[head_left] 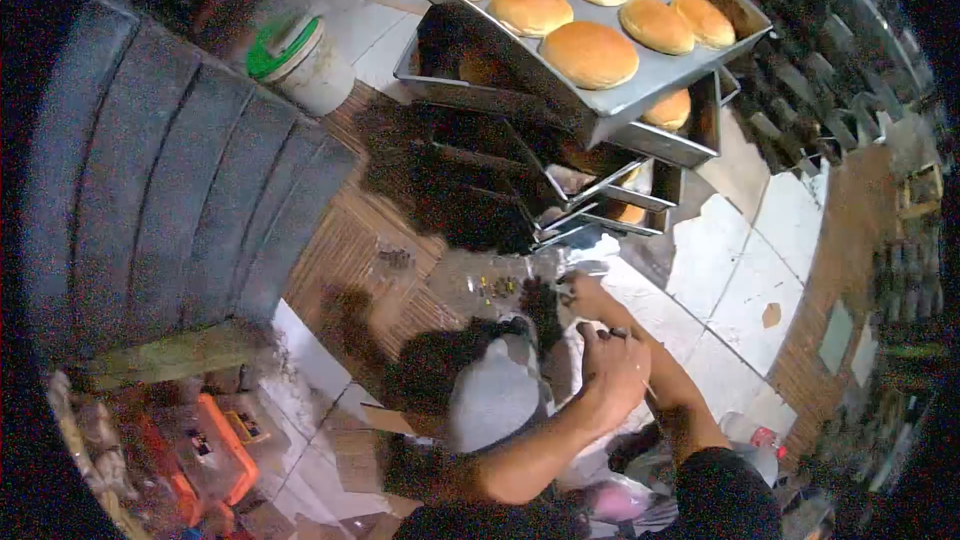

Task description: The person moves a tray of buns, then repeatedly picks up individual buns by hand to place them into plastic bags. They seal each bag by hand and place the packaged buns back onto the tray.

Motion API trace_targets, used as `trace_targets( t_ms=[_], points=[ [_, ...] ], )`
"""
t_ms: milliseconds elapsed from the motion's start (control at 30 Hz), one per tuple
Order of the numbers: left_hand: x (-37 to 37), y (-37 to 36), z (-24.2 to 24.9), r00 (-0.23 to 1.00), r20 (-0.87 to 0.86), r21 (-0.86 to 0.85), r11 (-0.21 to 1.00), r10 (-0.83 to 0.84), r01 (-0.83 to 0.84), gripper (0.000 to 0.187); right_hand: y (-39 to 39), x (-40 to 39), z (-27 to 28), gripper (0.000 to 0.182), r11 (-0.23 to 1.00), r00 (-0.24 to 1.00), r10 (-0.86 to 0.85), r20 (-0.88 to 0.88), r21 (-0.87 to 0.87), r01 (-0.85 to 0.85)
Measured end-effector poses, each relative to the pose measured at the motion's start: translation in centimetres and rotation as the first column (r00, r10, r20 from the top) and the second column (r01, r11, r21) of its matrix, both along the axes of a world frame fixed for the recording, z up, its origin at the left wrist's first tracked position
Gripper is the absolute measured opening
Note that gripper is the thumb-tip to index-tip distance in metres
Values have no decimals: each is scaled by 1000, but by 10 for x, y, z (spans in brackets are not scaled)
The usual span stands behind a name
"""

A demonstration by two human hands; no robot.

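My left hand (616, 372) is closed, its fingers curled around a small dark thing that I cannot make out, beside a crumpled white thing (577, 345). A thin pale stick end (651, 392) shows at its wrist side. Farther forward, my right hand (582, 292) reaches low beside the stack of trays, its fingers blurred and partly hidden by shadow. The two forearms lie close together, the left in front of the right. Left of my hands is a pale grey rounded thing (495, 398). Small yellow bits (497, 287) lie on the floor ahead.
Metal trays (575, 105) stand stacked crookedly ahead, the top one holding several golden buns (590, 55). A white bucket with a green lid (300, 65) stands at back left. Grey slatted panels (170, 160) fill the left side; an orange-edged box (215, 460) lies lower left.
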State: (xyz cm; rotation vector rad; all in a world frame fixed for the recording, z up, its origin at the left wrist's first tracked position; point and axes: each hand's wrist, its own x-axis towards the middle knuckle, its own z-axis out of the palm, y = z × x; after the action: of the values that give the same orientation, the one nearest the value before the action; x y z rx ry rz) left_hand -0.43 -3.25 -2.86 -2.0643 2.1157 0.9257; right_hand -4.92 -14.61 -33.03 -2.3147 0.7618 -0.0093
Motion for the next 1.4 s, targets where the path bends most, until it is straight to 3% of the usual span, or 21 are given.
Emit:
trace_targets(
  t_ms=[33,67,133,167,267,333,400,433,500,567,667,700,733,800,833,867,900,1033,1167,1400],
  points=[
    [4,-4,5,994,8,-13,994,105,-105,37,4,20,-20,23,998,995,57,-84,-29,-60],
    [5,-9,9,994,39,4,994,106,-106,37,2,46,-32,23,999,987,37,-154,-27,-42],
    [2,-18,9,962,-30,-143,951,272,-274,42,-12,86,-52,24,1000,957,-20,-288,-16,16],
    [2,-13,-5,967,-54,-401,882,249,-249,30,-20,101,-60,24,999,938,-51,-344,-6,52],
    [-7,-9,-10,985,23,-322,934,173,-156,32,-34,119,-75,25,986,886,-138,-442,19,164],
    [-14,-13,-1,986,1,-84,982,169,-168,31,-28,103,-81,25,979,894,-198,-402,-45,197],
    [-16,-16,-5,996,-24,-103,991,87,-89,34,-22,84,-74,26,957,920,-257,-296,-207,201],
    [-16,-18,-8,999,-41,-130,991,34,-39,37,-18,74,-72,26,953,912,-276,-303,-209,219],
    [-22,-20,-15,998,-60,-108,994,-24,17,39,-10,48,-71,22,893,871,-428,-240,-262,366],
    [-29,-18,-25,996,-80,-196,980,-49,32,40,-11,12,-78,21,905,855,-413,-313,-250,345],
    [-33,-24,-31,981,-157,-116,989,-110,93,41,-14,-56,-78,17,934,826,-339,-451,-269,237],
    [-33,-26,-35,969,-194,-73,987,-152,140,42,-17,-84,-116,23,904,800,-423,-426,-264,337],
    [-31,-23,-40,954,-219,-124,975,-207,183,43,-17,-106,-89,28,907,803,-408,-435,-296,300],
    [-32,-9,-56,943,-226,-62,970,-244,236,44,-15,-152,-106,21,772,724,-634,-272,-162,615],
    [-32,1,-60,934,-234,14,959,-271,282,44,-18,-171,-86,21,900,758,-429,-492,-301,315],
    [-32,12,-60,926,-208,134,929,-314,345,38,-14,-181,-59,20,795,742,-597,-304,-346,498],
    [-32,26,-62,914,-187,255,881,-359,398,32,-10,-201,-47,19,838,754,-525,-394,-395,377],
    [-4,91,-105,754,-396,427,622,-524,657,27,26,-267,-48,24,745,641,-666,-382,-378,549],
    [11,103,-122,683,-479,464,501,-552,730,28,100,-350,-28,24,649,443,-726,-526,-313,693],
    [26,102,-132,640,-504,494,414,-580,764,31,211,-425,-4,25,459,167,-713,-681,-274,845]
  ],
)
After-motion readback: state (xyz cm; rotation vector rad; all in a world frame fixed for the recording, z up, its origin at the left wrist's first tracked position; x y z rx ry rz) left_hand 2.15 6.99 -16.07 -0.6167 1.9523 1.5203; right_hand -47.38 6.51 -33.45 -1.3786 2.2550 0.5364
